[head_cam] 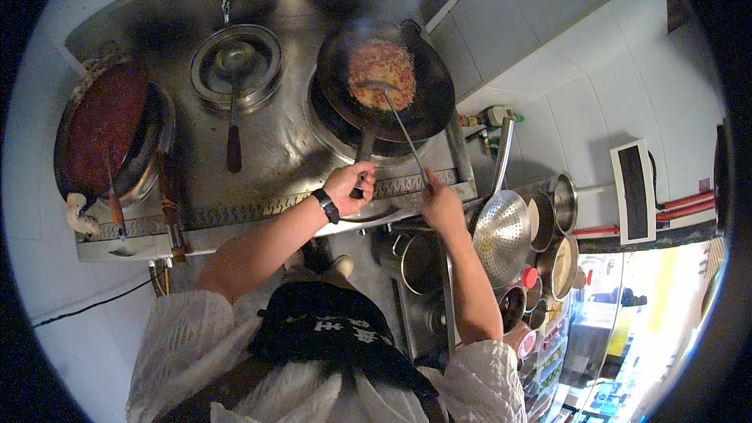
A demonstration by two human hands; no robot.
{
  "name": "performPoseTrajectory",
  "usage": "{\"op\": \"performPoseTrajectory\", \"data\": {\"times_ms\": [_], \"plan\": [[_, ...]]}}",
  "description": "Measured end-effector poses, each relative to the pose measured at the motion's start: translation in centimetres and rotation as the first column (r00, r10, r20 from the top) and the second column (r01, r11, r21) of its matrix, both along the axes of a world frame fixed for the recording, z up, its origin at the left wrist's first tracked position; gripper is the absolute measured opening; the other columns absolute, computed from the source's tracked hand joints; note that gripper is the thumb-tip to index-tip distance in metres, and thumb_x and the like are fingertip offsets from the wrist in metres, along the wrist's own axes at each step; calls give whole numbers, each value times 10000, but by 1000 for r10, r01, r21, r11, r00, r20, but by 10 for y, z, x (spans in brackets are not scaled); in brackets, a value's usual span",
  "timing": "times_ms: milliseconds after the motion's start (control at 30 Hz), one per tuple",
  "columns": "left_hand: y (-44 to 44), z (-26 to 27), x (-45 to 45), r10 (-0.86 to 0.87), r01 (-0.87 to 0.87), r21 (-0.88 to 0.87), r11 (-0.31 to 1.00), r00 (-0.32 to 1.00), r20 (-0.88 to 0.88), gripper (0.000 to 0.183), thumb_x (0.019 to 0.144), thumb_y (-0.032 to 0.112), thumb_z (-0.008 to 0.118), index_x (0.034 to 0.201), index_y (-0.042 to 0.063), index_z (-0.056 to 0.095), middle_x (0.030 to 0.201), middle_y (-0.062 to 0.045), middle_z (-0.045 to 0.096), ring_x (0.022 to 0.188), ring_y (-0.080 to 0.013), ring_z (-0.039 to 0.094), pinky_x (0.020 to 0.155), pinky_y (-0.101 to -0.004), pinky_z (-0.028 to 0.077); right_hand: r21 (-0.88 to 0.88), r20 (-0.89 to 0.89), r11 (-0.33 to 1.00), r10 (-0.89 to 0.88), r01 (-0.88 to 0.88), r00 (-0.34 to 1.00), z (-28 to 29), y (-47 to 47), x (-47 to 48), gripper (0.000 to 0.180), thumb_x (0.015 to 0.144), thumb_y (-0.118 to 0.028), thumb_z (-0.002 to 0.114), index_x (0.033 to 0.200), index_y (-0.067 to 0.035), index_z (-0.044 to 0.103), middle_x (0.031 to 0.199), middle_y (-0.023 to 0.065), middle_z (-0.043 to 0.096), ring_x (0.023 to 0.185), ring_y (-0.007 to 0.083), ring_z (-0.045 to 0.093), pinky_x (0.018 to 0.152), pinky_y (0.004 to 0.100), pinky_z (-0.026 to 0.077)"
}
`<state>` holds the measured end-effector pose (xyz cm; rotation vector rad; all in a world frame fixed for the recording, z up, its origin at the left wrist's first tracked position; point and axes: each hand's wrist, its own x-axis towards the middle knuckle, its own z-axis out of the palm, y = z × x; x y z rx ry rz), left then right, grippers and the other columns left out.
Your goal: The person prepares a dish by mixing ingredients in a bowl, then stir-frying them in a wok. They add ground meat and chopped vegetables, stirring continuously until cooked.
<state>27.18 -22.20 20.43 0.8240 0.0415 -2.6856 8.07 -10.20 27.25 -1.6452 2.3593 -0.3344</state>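
Note:
My left hand grips the handle of a dark wok, which sits tilted over the right burner ring. In my right hand, slightly blurred, is the handle of a long metal cooking ladle. The ladle's head rests in a reddish-yellow mass of chopped food in the wok. What exactly the food is I cannot tell. Faint steam or smoke hangs above the wok's far rim.
To the left, a large wok holds dark red sauce with a wooden-handled utensil in it. A round metal pot with a ladle stands mid-stove. On the right are a perforated strainer, several bowls and a metal pot.

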Motion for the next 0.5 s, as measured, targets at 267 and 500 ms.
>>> {"op": "performPoseTrajectory", "data": {"times_ms": [267,500], "plan": [[27,21,-39,37,-39,35,999,998,41,179,881,151,597,754,114,477,639,22,453,518,-81,408,462,-235,360,-29,-48,999,13,-15,999,2,-25,-19,460,854,-114,524,1313,-106,521,830,285,627,829,433,622,722,505,485],[-10,6,5,-83,98,-131,987,990,114,71,888,118,582,853,76,537,675,25,480,555,-44,416,474,-166,354,71,296,997,-21,0,955,20,34,-63,472,919,-197,513,1376,-95,458,841,195,652,651,295,623,557,397,491]]}}
